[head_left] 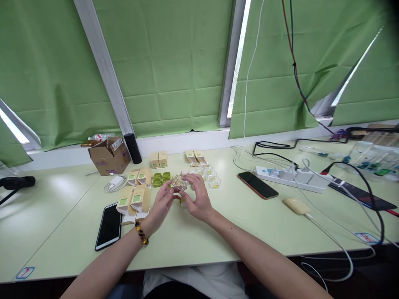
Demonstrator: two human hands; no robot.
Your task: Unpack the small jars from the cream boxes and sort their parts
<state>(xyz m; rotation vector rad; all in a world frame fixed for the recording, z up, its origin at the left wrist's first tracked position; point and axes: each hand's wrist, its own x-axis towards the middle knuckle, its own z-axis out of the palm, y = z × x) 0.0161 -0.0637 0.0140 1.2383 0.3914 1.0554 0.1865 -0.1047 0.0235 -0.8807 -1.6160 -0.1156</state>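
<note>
A small clear plastic piece [180,182] is held up between both hands over the table. My left hand [161,201] pinches its left side, and my right hand [198,197] grips it from the right and above. Just behind my left hand stand several green square cups [157,179]. Clear plastic pieces with yellow centres [213,181] lie beyond my right hand. A small pale and yellow-green item [183,203] shows partly under the hands; its kind is hidden. Left of my left hand are several open cardboard boxes [141,198] with green labels.
Toward the back are more small boxes [158,160] and a larger brown carton [109,156] beside a black cylinder [132,148]. A phone [109,226] lies at left, another phone [257,185] at right. A power strip [293,177] with cables and a beige mouse-shaped object [296,206] sit farther right.
</note>
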